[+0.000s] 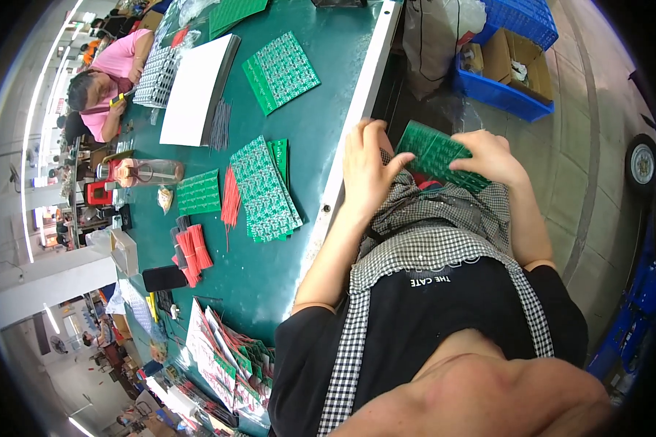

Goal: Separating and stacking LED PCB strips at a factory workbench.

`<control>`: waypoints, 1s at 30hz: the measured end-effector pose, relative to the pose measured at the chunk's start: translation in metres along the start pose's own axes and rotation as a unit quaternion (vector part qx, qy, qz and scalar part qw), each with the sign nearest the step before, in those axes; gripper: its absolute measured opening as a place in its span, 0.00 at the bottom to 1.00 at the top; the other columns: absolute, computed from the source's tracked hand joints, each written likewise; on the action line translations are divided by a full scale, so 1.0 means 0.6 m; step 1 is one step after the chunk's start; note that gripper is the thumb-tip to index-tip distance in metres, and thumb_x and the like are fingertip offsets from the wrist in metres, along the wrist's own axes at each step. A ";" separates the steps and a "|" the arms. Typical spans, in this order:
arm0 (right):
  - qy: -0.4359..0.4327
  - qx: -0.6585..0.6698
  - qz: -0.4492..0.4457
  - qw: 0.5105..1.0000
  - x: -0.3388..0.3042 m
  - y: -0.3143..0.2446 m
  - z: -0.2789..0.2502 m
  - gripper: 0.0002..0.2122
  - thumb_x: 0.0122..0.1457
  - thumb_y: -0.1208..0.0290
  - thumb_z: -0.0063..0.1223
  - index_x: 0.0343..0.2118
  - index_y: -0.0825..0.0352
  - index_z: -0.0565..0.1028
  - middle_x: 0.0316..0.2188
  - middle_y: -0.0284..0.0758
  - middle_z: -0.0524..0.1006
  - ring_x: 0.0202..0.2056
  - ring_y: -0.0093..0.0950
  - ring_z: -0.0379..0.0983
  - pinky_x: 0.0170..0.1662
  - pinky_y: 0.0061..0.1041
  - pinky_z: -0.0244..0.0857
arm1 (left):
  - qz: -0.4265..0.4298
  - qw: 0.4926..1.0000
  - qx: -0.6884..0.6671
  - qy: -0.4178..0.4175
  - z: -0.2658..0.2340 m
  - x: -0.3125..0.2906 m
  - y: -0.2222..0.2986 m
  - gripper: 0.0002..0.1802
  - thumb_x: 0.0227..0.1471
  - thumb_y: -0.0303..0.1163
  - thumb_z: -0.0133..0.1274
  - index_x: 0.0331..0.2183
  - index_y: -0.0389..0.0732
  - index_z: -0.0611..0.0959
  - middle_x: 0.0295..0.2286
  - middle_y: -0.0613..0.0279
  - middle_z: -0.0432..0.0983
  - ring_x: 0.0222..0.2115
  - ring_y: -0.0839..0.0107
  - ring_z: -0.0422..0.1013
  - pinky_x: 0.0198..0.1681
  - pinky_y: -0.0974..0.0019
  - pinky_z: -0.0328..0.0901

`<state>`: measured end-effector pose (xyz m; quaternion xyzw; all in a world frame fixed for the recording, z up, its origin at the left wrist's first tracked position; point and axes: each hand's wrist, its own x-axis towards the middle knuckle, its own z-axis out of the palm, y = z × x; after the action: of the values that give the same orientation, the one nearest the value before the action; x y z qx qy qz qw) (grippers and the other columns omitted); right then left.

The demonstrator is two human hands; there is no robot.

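Observation:
A green circuit board panel (434, 151) is held tilted above my lap, over the checked apron. My right hand (487, 155) grips its right side, with the thumb lying across the face. My left hand (368, 164) is at the panel's left edge, beside the table's pale rim. Its fingers and thumb are apart, and the thumb tip comes close to the panel; I cannot tell whether it touches. Left of that hand, on the green table (270, 273), lies a stack of circuit board panels (264, 191). Red wires (230, 198) lie along the stack's left side.
Farther up the table lie another panel (283, 71) and a white stack of sheets (198, 91). Nearer are bundled red wires (192, 251), a phone (165, 278) and bagged boards (229, 357). Blue crates (506, 91) stand on the floor at right. A person in pink (116, 80) sits across.

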<state>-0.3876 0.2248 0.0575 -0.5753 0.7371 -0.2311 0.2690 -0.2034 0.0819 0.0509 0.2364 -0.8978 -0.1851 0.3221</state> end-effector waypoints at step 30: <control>0.130 0.742 0.121 0.646 0.167 0.013 0.168 0.09 0.51 0.76 0.54 0.37 0.70 0.74 0.33 0.35 0.77 0.33 0.25 0.75 0.37 0.24 0.70 | -0.066 0.986 0.110 -0.108 0.007 -0.001 -0.090 0.27 0.43 0.35 0.56 0.48 0.42 0.71 0.35 0.53 0.65 0.36 0.58 0.64 0.38 0.58 0.63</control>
<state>-0.3460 0.1260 -0.0360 -0.0532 0.4091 -0.7387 0.5330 -0.1896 0.0388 0.0215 0.3077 -0.9248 -0.1303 0.1821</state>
